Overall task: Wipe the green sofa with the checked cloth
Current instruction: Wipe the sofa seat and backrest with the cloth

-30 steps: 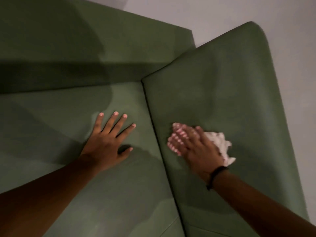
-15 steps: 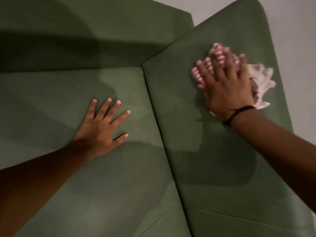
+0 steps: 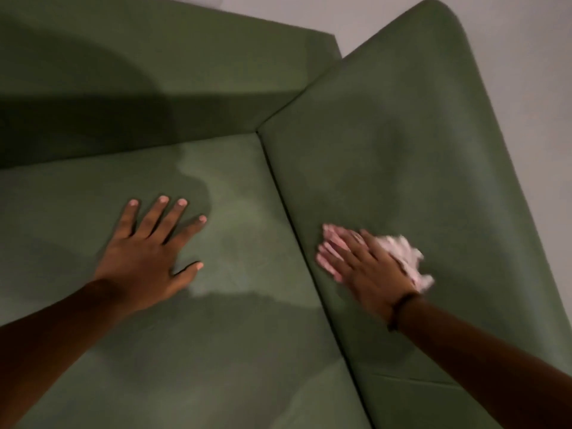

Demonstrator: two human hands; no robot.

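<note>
The green sofa (image 3: 418, 144) fills the view, with its seat on the left and its broad armrest on the right. My right hand (image 3: 368, 270) presses flat on the checked cloth (image 3: 405, 258), a crumpled pink-and-white rag, low on the armrest's inner face near the seam with the seat. The cloth sticks out beyond my fingertips and to the right of my hand; both are blurred by motion. My left hand (image 3: 148, 255) lies flat on the seat cushion with fingers spread, holding nothing.
The sofa's backrest (image 3: 154, 72) rises behind the seat, partly in dark shadow. A pale wall or floor (image 3: 532, 88) runs along the armrest's outer right edge and the top of the view.
My right hand has slid the cloth back down the armrest from its upper part to near the seat seam. My left hand has stayed planted on the seat.
</note>
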